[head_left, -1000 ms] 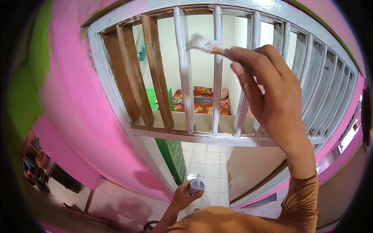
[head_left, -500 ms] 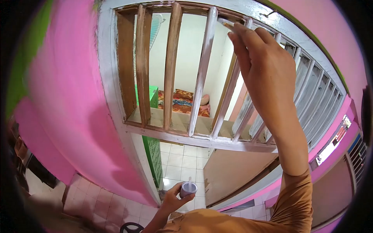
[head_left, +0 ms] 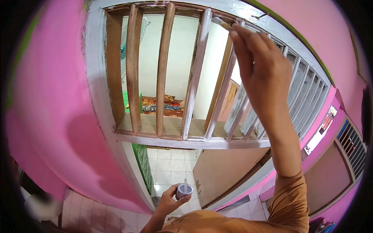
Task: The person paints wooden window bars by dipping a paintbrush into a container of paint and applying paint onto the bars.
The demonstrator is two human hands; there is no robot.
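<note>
High up, my right hand [head_left: 266,66] is closed around a paintbrush [head_left: 224,25]. Its bristles are close to the top of a vertical bar [head_left: 197,73] coated in whitish paint; whether they touch it I cannot tell. Left of that bar stand two bare brown wooden bars [head_left: 164,70]. Down at waist height, my left hand [head_left: 171,202] grips a small cup [head_left: 184,192] with pale paint in it. A thin whitish stick [head_left: 185,181] rises from the cup.
A whitish frame [head_left: 167,142] surrounds the bars, with more painted bars to the right. Pink wall [head_left: 66,128] curves along the left. Below are a brown door panel [head_left: 229,171] and white floor tiles [head_left: 171,167]. Behind the bars lies patterned bedding [head_left: 165,110].
The view has shifted slightly, so the bars and frame sit farther left. My right hand stays near the same bar's top, with the brush now more visible. My left hand still holds the cup.
</note>
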